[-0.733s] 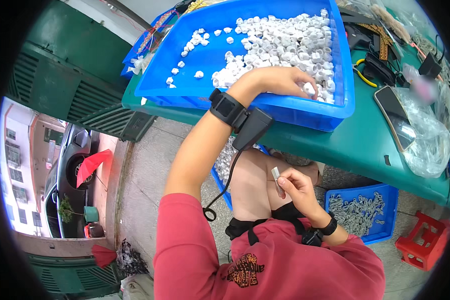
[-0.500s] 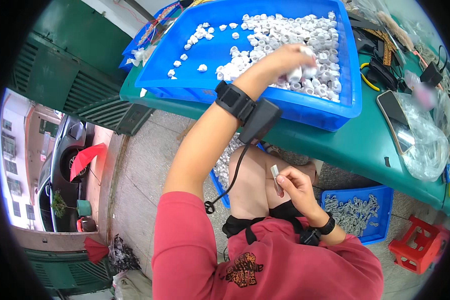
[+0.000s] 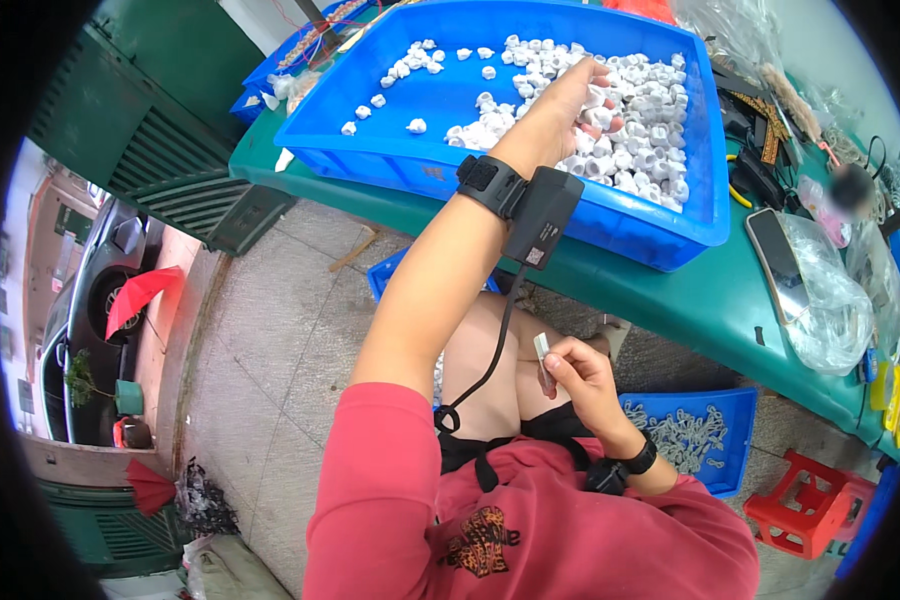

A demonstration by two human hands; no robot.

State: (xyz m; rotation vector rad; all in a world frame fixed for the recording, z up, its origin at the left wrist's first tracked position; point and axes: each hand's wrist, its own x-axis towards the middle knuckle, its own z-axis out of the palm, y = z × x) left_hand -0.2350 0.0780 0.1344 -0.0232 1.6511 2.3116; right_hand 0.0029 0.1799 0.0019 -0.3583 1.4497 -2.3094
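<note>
My left hand (image 3: pixel 568 105) reaches into a large blue plastic tray (image 3: pixel 370 172) on the table. Its fingers curl around a few small white plastic fittings (image 3: pixel 596 116), amid a heap of the same pieces (image 3: pixel 638 150). Some fingertips are hidden among them. Lower down, over my lap, my right hand (image 3: pixel 582 375) is closed in a pinch on a short, pale grey flat strip (image 3: pixel 541 346). The strip stands roughly upright, its lower part covered by the fingers. A few loose white fittings (image 3: pixel 416 126) are scattered in the tray's left part.
A phone (image 3: pixel 774 250) and clear plastic bags (image 3: pixel 828 315) lie on the green table (image 3: pixel 660 310), right of the tray. Below are a blue bin (image 3: pixel 735 440) of small metal links and a red stool (image 3: pixel 800 503). Another blue bin (image 3: pixel 385 272) is partly behind my legs.
My left hand, blurred and raised with white fittings before, is now lower against the heap with its palm turned more to the right. My right hand keeps its pinch. The whole view has shifted slightly.
</note>
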